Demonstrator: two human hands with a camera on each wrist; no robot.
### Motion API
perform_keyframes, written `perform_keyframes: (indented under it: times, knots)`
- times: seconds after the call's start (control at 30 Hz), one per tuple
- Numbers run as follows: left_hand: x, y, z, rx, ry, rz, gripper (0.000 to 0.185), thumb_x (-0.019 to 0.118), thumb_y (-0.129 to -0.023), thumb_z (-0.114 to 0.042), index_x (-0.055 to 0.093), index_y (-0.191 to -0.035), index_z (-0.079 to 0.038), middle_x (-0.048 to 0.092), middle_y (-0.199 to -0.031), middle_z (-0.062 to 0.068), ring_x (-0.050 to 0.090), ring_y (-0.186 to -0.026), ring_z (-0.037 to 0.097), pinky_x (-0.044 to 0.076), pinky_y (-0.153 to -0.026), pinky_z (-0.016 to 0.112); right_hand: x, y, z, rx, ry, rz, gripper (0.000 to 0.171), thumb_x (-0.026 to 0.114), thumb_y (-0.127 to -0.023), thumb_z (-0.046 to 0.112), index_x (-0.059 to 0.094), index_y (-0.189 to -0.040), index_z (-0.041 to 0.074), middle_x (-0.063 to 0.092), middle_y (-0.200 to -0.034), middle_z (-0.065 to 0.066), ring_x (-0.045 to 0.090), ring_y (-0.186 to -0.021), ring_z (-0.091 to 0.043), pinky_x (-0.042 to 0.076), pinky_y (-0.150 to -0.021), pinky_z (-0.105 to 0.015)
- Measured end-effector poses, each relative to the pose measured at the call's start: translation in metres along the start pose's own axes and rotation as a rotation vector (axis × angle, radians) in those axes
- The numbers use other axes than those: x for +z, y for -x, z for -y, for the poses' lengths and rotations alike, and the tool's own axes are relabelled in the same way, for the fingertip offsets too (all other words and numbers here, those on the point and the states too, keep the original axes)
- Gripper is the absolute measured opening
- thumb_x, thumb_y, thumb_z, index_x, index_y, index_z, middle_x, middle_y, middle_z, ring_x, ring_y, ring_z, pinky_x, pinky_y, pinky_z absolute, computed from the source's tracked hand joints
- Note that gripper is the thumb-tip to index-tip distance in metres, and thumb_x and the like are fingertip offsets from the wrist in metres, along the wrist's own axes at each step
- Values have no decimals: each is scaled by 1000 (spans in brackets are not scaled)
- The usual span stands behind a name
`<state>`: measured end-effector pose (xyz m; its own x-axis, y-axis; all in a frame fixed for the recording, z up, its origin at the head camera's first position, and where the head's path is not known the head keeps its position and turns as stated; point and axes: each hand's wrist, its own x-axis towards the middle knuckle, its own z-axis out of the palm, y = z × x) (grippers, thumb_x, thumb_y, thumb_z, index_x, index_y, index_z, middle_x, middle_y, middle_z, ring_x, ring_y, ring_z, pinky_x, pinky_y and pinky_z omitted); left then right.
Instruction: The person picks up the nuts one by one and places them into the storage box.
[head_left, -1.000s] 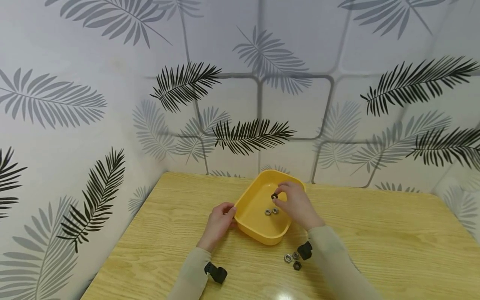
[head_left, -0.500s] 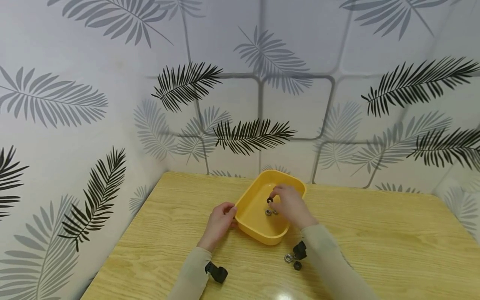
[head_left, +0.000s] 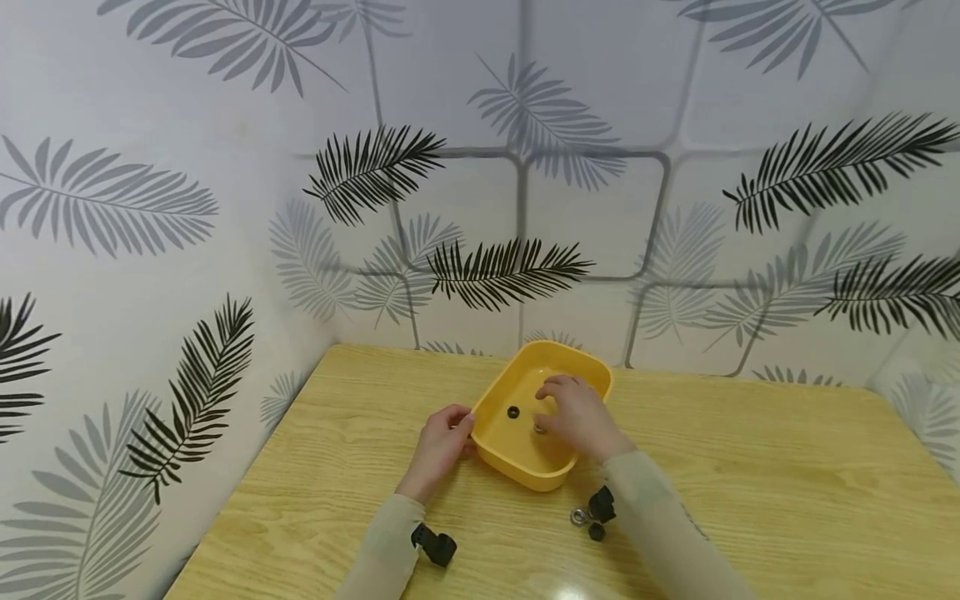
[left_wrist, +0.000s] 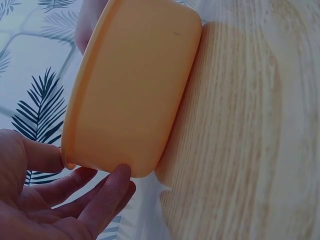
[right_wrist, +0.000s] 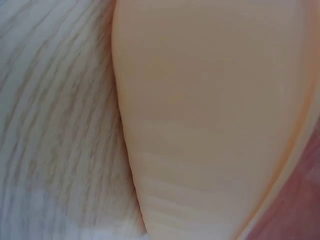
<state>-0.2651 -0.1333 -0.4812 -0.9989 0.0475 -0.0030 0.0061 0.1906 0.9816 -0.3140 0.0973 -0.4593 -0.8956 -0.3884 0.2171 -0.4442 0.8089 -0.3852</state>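
A yellow plastic bin (head_left: 498,457) rests on the table. My left hand (head_left: 437,446) grips its left corner; in the left wrist view the thumb is at the rim and the fingers (left_wrist: 107,200) lie against the outer wall. Over the inside of the bin is my right hand (head_left: 583,421), thumb and fingers spread apart with nothing between them. A dark hex nut (head_left: 513,412) lies on the bin's floor, left of the right fingertips. Beside the right thumb a silver nut (head_left: 539,429) shows in part. The right wrist view is mostly filled by the bin's outer wall (right_wrist: 210,110).
On the wooden table (head_left: 360,433), in front of the bin, lie a silver nut (head_left: 578,517) and a dark nut (head_left: 597,532), close to the right wrist's black camera (head_left: 602,504). A leaf-patterned wall (head_left: 465,200) rises behind the table's far edge.
The right hand has lowered the dark nut into the bin and let it go; it now lies further left on the floor. The right fingers have spread. The left hand stays at the corner.
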Motion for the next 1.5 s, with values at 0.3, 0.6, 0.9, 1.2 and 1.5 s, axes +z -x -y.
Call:
perform_keyframes:
  times: [0.3,0.6,0.9,1.2,1.5]
  knots:
    - [-1,-1,-1,-10,-4,-12,29,50,-103,-15,60,-119,7,61,-109,22,64,-88,22,57,-80,42,-11,8,0,-19,25,-32,37,77,-84,26,70,-114,5,58,-132,-15,47,-123,-39,36,-105,-53]
    - [0,1,-1,-14,-3,-14,29,49,-104,-15,60,-120,7,60,-110,22,64,-90,23,57,-80,42,-22,22,1,-52,30,-80,39,77,-85,30,69,-115,6,57,-134,-16,46,-124,-39,37,-102,-60]
    - [-2,0,-1,-10,-6,-19,29,50,-104,-16,61,-119,6,60,-109,22,64,-87,22,57,-79,42,-37,38,5,-66,0,-100,40,74,-87,30,67,-118,6,55,-136,-14,46,-126,-36,36,-102,-60]
    - [-1,-1,0,-19,-7,-19,29,49,-103,-15,60,-120,6,60,-110,22,64,-87,21,57,-80,41,-50,52,6,-77,-13,-133,39,76,-87,29,67,-119,7,53,-138,-13,45,-125,-35,36,-103,-58]
    - [0,0,0,-25,-10,-12,29,50,-104,-15,60,-120,6,60,-110,21,63,-88,21,57,-80,41,-61,74,1,-122,-10,-171,38,77,-86,25,67,-118,7,54,-137,-12,44,-128,-35,35,-102,-59]
